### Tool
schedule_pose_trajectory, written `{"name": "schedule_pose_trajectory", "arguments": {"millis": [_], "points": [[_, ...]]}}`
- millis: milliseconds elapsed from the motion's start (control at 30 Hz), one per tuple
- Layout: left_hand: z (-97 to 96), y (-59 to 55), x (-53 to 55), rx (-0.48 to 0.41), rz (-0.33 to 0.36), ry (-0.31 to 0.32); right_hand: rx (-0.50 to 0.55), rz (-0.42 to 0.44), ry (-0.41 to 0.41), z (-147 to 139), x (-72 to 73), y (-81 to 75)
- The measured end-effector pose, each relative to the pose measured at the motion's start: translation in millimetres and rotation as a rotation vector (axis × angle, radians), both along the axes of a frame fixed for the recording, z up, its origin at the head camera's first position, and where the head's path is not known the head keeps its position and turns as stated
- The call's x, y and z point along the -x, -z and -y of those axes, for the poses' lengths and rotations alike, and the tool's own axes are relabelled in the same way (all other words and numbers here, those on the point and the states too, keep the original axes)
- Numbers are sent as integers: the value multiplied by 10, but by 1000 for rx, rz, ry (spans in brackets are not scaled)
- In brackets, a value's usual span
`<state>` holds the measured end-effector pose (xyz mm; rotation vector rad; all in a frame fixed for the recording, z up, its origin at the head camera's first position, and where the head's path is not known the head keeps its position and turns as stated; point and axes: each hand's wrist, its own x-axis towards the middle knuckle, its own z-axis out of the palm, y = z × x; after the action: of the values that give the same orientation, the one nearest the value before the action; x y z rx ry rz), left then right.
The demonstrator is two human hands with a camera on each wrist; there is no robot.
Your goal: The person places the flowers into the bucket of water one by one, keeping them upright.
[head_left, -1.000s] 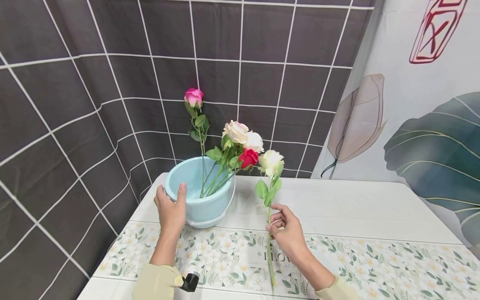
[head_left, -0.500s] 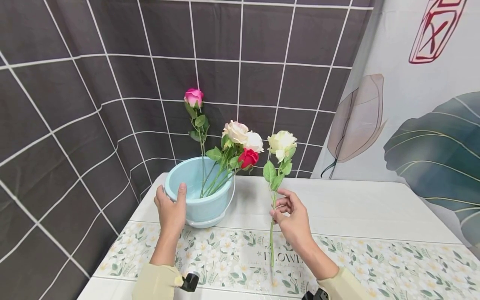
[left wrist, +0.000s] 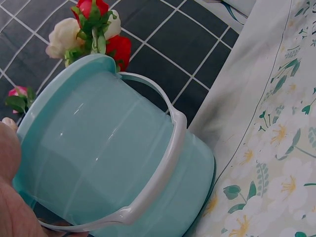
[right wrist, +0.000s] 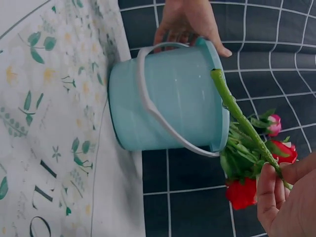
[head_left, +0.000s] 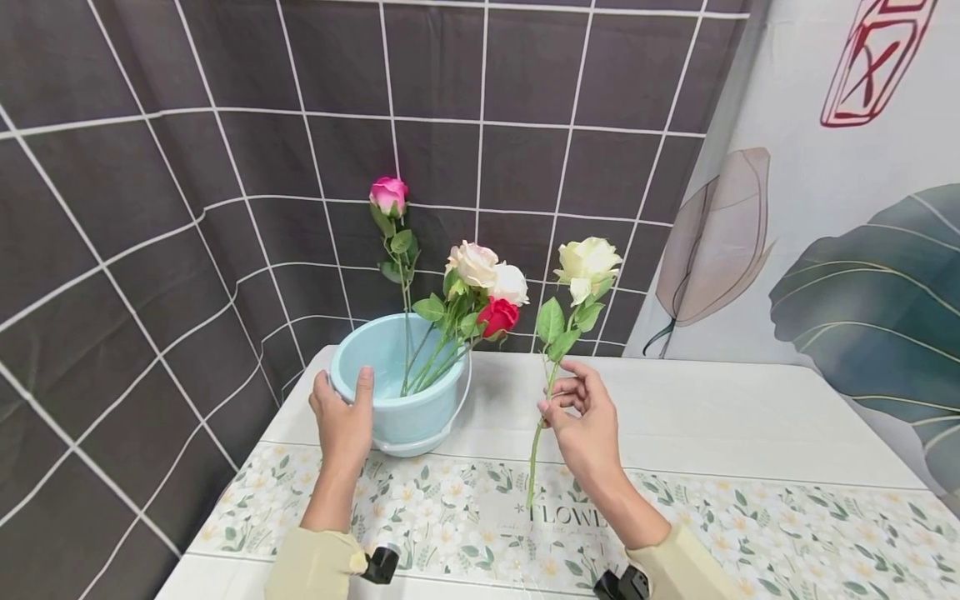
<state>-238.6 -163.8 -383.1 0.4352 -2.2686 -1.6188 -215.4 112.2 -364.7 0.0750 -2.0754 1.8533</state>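
My left hand (head_left: 343, 425) grips the left side of a light blue bucket (head_left: 420, 423), thumb over the rim. The white handle (left wrist: 160, 168) hangs down the bucket's side. Inside lean a tall pink rose (head_left: 387, 195), a cream rose (head_left: 474, 265), a white rose (head_left: 510, 285) and a red rose (head_left: 498, 317); a second red bloom (right wrist: 242, 193) shows in the right wrist view. To the right of the bucket, my right hand (head_left: 588, 429) pinches the stem (right wrist: 244, 121) of a pale yellow rose (head_left: 589, 262), held upright above the table, its cut end down.
The white table (head_left: 712, 417) carries a floral-printed strip (head_left: 420, 508) with lettering. Behind stands a dark cloth with white grid lines (head_left: 525, 167). At the right hangs a pale curtain with leaf prints (head_left: 870, 308). Both wrists wear small black cameras (head_left: 381, 565).
My right hand has lifted the yellow rose up and to the right, and its stem end has tilted toward the bucket. The left hand and bucket have stayed in place.
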Motion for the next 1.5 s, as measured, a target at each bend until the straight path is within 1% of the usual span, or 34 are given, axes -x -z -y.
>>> {"name": "schedule_pose_trajectory", "arguments": {"millis": [233,433,633,833,1200,1500], "points": [[0,1,1,2,4,-1,50,-59,12,40,54,-66],[0,6,6,3,1,-3,98,-140,2,79,115,-124],[-4,2,13,2,-4,-6,113,-209,-3,123,168,-164],[-2,7,19,1,-7,-8,140,-259,-6,168,228,-205],[0,5,14,-2,3,-12,146,-342,13,308,370,-312],[-4,-5,9,-2,9,-12,113,-399,26,443,461,-334]]}}
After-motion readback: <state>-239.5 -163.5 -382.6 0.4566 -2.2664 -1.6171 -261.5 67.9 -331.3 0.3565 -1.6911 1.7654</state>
